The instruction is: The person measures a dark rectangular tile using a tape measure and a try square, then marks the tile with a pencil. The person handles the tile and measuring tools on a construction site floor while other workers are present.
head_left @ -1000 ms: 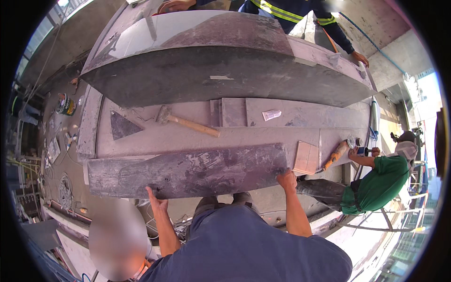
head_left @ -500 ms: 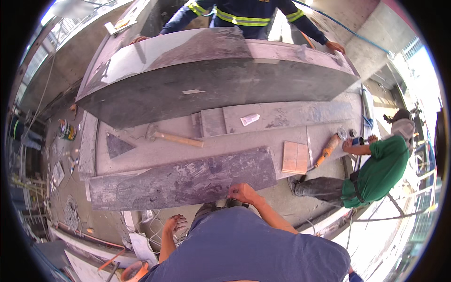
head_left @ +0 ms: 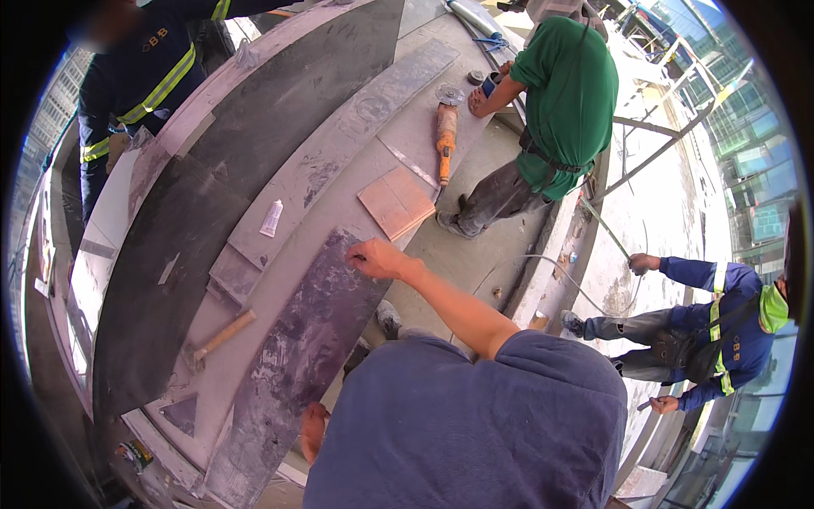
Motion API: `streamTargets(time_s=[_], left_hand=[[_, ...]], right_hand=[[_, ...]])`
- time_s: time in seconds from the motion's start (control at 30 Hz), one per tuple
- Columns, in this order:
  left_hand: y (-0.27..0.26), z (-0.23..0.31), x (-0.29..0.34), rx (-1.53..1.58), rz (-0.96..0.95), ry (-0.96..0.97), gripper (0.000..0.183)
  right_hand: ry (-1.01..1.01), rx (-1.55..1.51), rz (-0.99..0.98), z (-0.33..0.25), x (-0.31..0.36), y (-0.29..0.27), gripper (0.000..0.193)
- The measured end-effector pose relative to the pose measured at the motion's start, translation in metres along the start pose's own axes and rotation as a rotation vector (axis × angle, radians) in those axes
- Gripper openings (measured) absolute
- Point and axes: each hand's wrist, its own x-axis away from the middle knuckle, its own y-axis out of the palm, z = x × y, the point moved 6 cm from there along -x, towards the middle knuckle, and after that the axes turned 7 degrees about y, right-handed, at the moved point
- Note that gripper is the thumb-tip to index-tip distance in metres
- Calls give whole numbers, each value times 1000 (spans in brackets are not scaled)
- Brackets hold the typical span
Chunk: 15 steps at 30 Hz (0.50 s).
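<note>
Across the work surface in front of me lies a long dark stone slab (head_left: 309, 331), smeared with pale dust. My right hand (head_left: 376, 258) is over its far right end, fingers curled together; anything inside them is too small to make out. Close to the slab's near edge is my left hand (head_left: 314, 431), its fingers partly hidden. Beyond the slab lie a wooden-handled hammer (head_left: 222, 339) and a dark triangular offcut (head_left: 180, 415). A square reddish-brown tile (head_left: 396, 202) sits past my right hand, and a small white tube (head_left: 271, 218) rests on a grey strip (head_left: 318, 174).
An orange angle grinder (head_left: 446, 140) lies near a worker in green (head_left: 570, 102). Behind the strips stands a large dark panel (head_left: 246, 161), with a worker in navy (head_left: 140, 81) behind it. Another worker in blue (head_left: 721, 331), holding a thin rod, stands at right.
My view has swung to the right, bringing the blue-clad worker into sight. My left hand now appears against the slab's near edge. My right hand stays at the slab's right end.
</note>
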Motion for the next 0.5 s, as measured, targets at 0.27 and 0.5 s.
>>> streamTargets(time_s=[0.27, 0.5], left_hand=[[-67, 65, -27, 41, 100, 232, 21], [-87, 99, -51, -101, 244, 324, 25]], right_hand=[[236, 64, 146, 46, 64, -25, 23], [373, 62, 282, 69, 84, -53, 25]])
